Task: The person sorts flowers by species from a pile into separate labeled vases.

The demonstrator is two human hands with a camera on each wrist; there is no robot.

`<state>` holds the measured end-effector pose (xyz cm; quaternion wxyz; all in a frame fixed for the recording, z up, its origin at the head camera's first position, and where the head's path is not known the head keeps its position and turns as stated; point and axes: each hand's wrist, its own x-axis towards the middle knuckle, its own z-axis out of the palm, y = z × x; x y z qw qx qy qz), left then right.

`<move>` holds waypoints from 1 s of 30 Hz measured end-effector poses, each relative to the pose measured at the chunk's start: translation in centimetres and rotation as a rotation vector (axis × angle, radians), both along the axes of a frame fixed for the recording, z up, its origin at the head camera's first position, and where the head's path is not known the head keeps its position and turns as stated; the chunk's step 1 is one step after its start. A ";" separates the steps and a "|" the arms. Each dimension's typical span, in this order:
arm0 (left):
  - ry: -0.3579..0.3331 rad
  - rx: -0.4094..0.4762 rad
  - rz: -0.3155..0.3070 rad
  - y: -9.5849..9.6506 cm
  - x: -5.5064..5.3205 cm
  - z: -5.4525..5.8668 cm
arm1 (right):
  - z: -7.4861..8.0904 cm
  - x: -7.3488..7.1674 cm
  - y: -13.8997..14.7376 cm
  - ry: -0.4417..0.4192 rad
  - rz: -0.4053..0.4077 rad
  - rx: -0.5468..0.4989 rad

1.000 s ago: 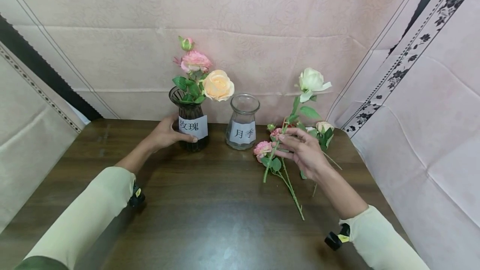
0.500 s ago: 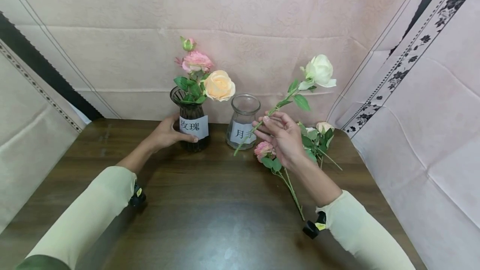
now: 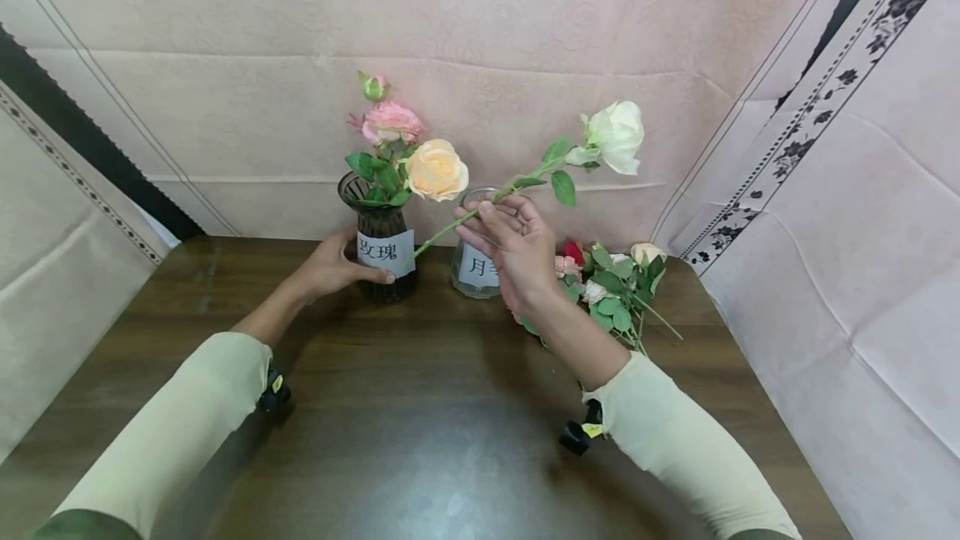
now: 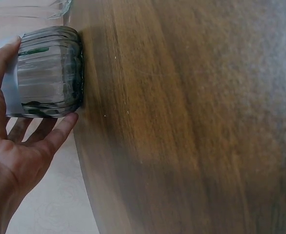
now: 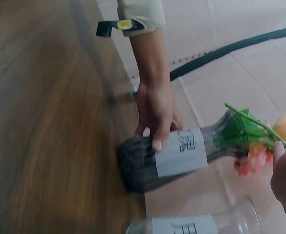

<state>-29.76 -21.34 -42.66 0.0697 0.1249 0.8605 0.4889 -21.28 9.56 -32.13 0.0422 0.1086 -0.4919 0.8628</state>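
Note:
My left hand grips the lower part of a dark ribbed glass vase, thumb across the front by its white label. In the left wrist view, the fingers wrap the vase close to its base. A pink flower with a bud and a peach rose stand in it. Between thumb and fingers, my right hand pinches the stem of a white rose. The bloom points up and right; the bare stem end overlaps the dark vase's label in the head view, while the right wrist view shows the stem across the vase mouth.
A clear glass vase with a white label stands right of the dark one, partly behind my right hand. Several flowers lie in a pile at the right on the brown wooden table. A pale cloth hangs behind.
My right hand has lifted the white rose off the flower pile side and carried it left, tilting its stem end toward the dark vase. The left hand has stayed on the vase.

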 end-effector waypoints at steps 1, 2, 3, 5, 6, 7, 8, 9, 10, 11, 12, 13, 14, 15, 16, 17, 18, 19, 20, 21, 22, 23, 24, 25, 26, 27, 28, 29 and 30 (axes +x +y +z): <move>0.000 -0.001 0.000 0.0 0.0 0.0 | 0.0 0.0 -0.4 0.004 -0.003 -0.001; 0.000 -0.002 -0.001 0.0 0.0 0.0 | 0.1 0.1 -0.8 0.007 -0.007 -0.007; -0.001 -0.002 -0.001 0.0 0.0 0.0 | 0.1 0.1 -1.2 0.012 -0.012 -0.011; -0.004 -0.003 -0.001 0.0 0.0 0.1 | 0.3 0.1 -1.9 0.023 -0.026 -0.028; -0.007 -0.002 -0.001 0.0 0.1 0.1 | 0.4 0.1 -2.2 0.029 -0.036 -0.038; -0.008 -0.002 0.001 0.0 0.1 0.1 | 0.5 0.1 -2.5 0.039 -0.046 -0.048; -0.008 -0.002 0.002 0.0 0.1 0.2 | 0.6 0.0 -2.8 0.048 -0.056 -0.059; -0.010 0.000 0.002 0.0 0.1 0.2 | 0.7 -0.1 -3.0 0.054 -0.068 -0.069; -0.011 0.000 0.002 0.0 0.2 0.2 | 0.8 -0.3 -3.2 0.056 -0.083 -0.080; -0.013 0.002 0.001 0.0 0.1 0.2 | 0.8 -0.5 -3.4 0.057 -0.100 -0.089; -0.013 0.002 0.001 0.0 0.1 0.1 | 0.9 -0.7 -3.6 0.056 -0.116 -0.094; -0.013 0.001 0.001 0.1 0.1 0.1 | 1.0 -0.9 -3.8 0.056 -0.131 -0.102; -0.014 0.002 -0.001 0.1 0.1 0.1 | 1.0 -1.0 -3.9 0.052 -0.147 -0.111; -0.014 0.003 -0.002 0.1 0.1 0.0 | 1.1 -1.2 -4.0 0.050 -0.162 -0.121; -0.014 0.002 -0.002 0.1 0.0 0.0 | 1.1 -1.4 -4.2 0.052 -0.174 -0.132; -0.015 -0.001 0.000 0.1 0.1 0.0 | 1.1 -1.6 -4.3 0.057 -0.184 -0.142; -0.016 0.000 0.001 0.1 0.1 0.0 | 1.1 -1.8 -4.5 0.066 -0.193 -0.150; -0.018 0.001 0.002 0.1 0.1 0.0 | 1.1 -2.0 -4.7 0.074 -0.201 -0.153; -0.019 0.002 0.003 0.0 0.1 0.0 | 1.1 -2.1 -4.8 0.083 -0.211 -0.151; -0.021 0.001 0.005 0.0 0.1 -0.1 | 1.2 -2.3 -5.0 0.094 -0.221 -0.144; -0.022 0.000 0.006 0.0 0.1 -0.1 | 1.2 -2.4 -5.1 0.103 -0.230 -0.127; -0.022 0.003 0.006 0.0 0.1 -0.1 | 1.2 -2.6 -5.2 0.110 -0.242 -0.104; -0.022 0.004 0.005 0.0 0.1 -0.1 | 1.2 -2.7 -5.4 0.117 -0.254 -0.073; -0.022 0.004 0.006 0.0 0.1 -0.1 | 1.2 -2.7 -5.5 0.125 -0.265 -0.036; -0.020 0.003 0.007 0.0 0.1 -0.1 | 1.3 -2.8 -5.6 0.137 -0.280 0.006; -0.019 0.003 0.007 0.0 0.1 -0.1 | 1.3 -2.9 -5.8 0.148 -0.292 0.053; -0.017 0.004 0.006 0.0 0.1 -0.1 | 1.3 -3.0 -5.9 0.159 -0.307 0.108; -0.017 0.008 0.005 0.0 0.0 -0.1 | 1.3 -3.0 -6.1 0.171 -0.320 0.162; -0.017 0.009 0.007 0.0 0.0 -0.1 | 1.3 -3.0 -6.3 0.185 -0.331 0.216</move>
